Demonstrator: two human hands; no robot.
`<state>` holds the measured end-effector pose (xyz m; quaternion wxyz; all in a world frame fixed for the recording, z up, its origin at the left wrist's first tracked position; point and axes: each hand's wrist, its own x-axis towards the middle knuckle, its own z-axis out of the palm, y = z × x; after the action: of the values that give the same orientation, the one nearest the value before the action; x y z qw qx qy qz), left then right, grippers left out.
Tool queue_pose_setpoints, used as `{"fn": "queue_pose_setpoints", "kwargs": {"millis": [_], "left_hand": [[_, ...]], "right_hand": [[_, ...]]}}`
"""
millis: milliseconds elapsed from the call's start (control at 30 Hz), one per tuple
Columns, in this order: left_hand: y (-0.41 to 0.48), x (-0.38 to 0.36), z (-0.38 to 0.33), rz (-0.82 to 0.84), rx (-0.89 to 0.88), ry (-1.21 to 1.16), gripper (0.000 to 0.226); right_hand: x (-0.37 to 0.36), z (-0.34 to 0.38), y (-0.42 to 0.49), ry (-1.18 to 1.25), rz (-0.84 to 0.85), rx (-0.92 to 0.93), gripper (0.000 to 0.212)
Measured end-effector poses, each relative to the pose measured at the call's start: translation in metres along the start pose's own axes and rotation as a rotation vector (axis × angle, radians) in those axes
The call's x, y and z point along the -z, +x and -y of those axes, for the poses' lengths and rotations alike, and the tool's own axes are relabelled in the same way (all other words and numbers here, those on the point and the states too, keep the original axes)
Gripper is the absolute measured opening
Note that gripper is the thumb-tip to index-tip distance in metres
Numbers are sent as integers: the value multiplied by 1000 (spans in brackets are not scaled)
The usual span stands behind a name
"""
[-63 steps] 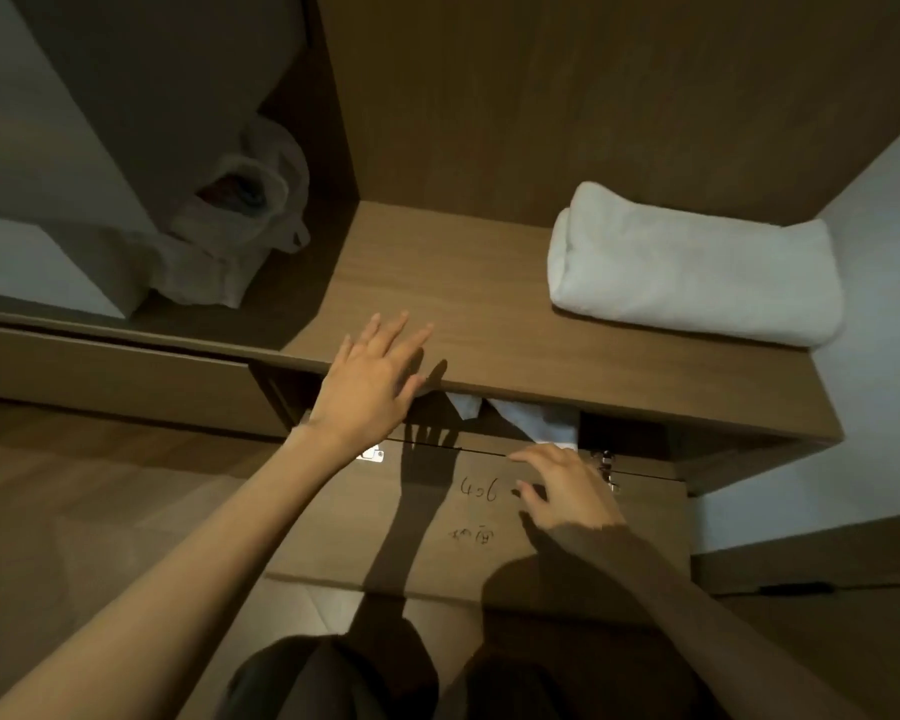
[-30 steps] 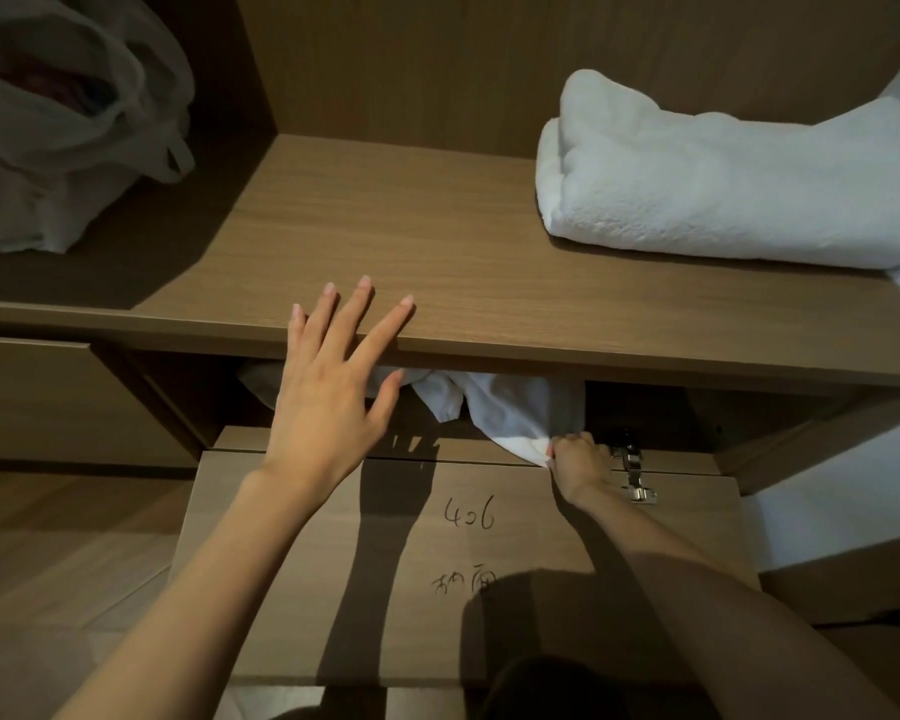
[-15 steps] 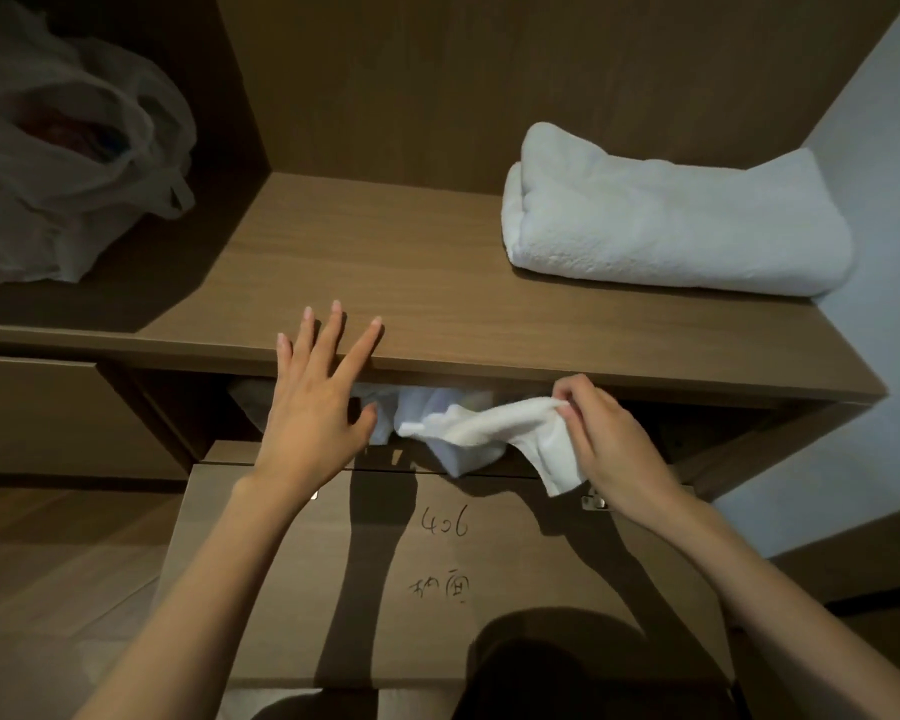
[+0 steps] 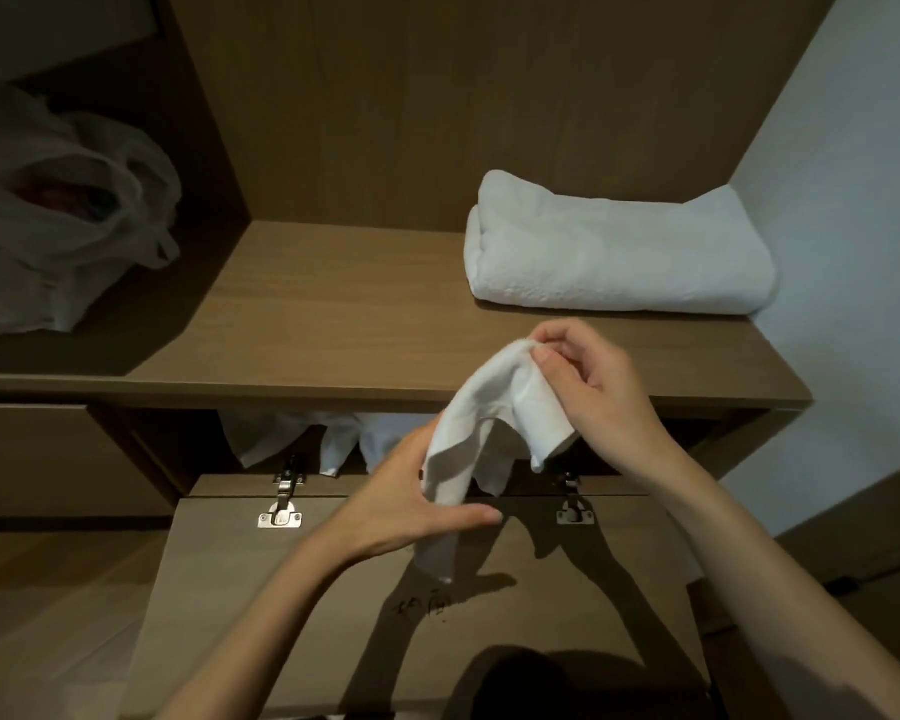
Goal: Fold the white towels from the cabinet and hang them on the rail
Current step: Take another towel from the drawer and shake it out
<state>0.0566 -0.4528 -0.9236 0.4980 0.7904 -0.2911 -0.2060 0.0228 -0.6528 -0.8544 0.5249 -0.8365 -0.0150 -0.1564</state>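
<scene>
A small white towel is held up in the middle of the scene, just above the open cabinet and in front of the shelf edge. Its top is pinched by the right hand, between the thumb and the fingertips. Its lower part is held by the left hand. The cloth runs behind the thumb there, and the fingers are hidden by it. The towel hangs crumpled, with a tail below the left hand.

The step in hand seems to be opening the towel out so that it can be folded. This would be done best if two corners of one edge are found and one is held in each hand. Then the towel can be shaken flat and edge laid on edge for a neat fold. The hanging tail should be kept off the hinges.

One towel is held. One big folded towel lies on the shelf, far and to the right. More white cloth is seen in the cabinet gap, but how many pieces cannot be told. One door is folded down on the near side, and two metal hinges are fixed to it. One plastic bag sits at the far left. No rail is seen.
</scene>
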Motion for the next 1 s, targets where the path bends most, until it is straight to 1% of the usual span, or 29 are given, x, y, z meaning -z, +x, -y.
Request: {"fn": "queue_pose_setpoints", "kwargs": {"millis": [33,67,133,167,233,267,300,333,400,433,467,500,533,567,600,633,700,733,800,833,867,933,1000], "left_hand": [[6,-4,3,-77,-15,71,67],[11,-9,6,-171,-4,110,55],[23,-12,7,-341,103,104,15],[26,-10,6,-401,143,116,9],[29,-3,8,-470,142,110,14],[27,1,7,-479,118,46,21],[24,3,2,-476,97,-34,30],[20,6,-4,-470,69,-114,38],[14,9,-17,-408,4,-213,46],[12,9,-23,-336,-25,-208,47],[8,8,-29,-240,-42,-167,46],[5,8,-34,-128,-51,-126,43],[2,7,-36,-9,-48,-96,41],[-1,5,-37,107,-41,-88,42],[-2,5,-37,196,-29,-91,46],[-2,6,-37,241,-14,-100,53],[1,10,-31,258,18,-69,77],[3,11,-28,270,28,-12,90],[7,6,-23,345,33,117,111],[8,0,-22,383,22,178,116],[11,-8,-21,396,4,244,119],[20,-27,-20,314,-65,317,118],[28,-46,-25,189,-98,248,106]], "right_hand": [[0,2,-1,37,27,-11,11],[-1,4,-2,59,56,-19,11],[1,5,-5,46,77,-34,10],[4,4,-8,13,59,-39,9],[11,1,-15,-152,31,-24,12],[15,-1,-20,-276,61,-9,17],[16,-2,-26,-385,131,-8,26],[15,-4,-33,-466,230,-42,41],[6,-12,-47,-607,412,-186,84],[-1,-18,-53,-644,441,-218,100],[-8,-27,-58,-615,423,-216,105],[-14,-39,-62,-519,376,-198,96],[-17,-49,-65,-431,325,-179,78],[-16,-57,-68,-424,291,-160,61],[-12,-60,-70,-497,277,-145,50],[-6,-62,-72,-596,265,-120,46],[12,-62,-76,-754,238,-72,43],[22,-61,-77,-786,229,-70,42],[41,-54,-80,-755,220,-64,42],[50,-48,-81,-726,202,-47,41],[58,-42,-81,-686,172,-21,39],[70,-27,-80,-588,74,33,36],[79,-14,-75,-476,-25,66,41]]}}
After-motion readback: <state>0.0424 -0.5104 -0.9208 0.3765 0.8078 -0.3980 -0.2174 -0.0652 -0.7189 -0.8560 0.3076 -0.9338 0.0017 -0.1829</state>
